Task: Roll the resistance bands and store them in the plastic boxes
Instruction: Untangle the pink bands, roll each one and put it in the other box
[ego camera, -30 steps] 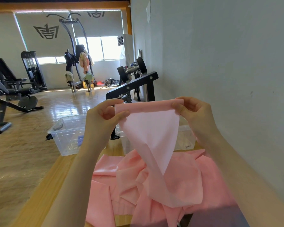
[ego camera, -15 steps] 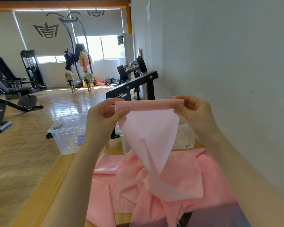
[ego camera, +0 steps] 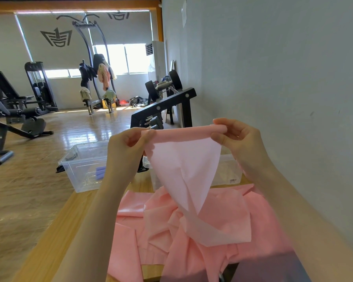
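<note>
A pink resistance band (ego camera: 183, 159) hangs in the air in front of me, its top edge rolled into a thin tube. My left hand (ego camera: 126, 149) pinches the left end of that rolled edge and my right hand (ego camera: 238, 139) pinches the right end. The band's loose length drops onto a crumpled heap of pink band (ego camera: 192, 231) on the wooden bench (ego camera: 55, 231). Two clear plastic boxes stand at the far end of the bench: the left box (ego camera: 82, 165) holds a purple roll (ego camera: 100, 173), while the right box (ego camera: 228, 171) is mostly hidden behind the band.
A grey wall (ego camera: 283, 78) runs close along the right. A black dumbbell rack (ego camera: 165, 106) stands behind the boxes. Gym machines (ego camera: 14, 110) and a wooden floor (ego camera: 18, 190) lie to the left.
The rolled top edge has grown slightly thicker as both hands turn it. The hanging part has shifted a little. Hands stay at about the same height.
</note>
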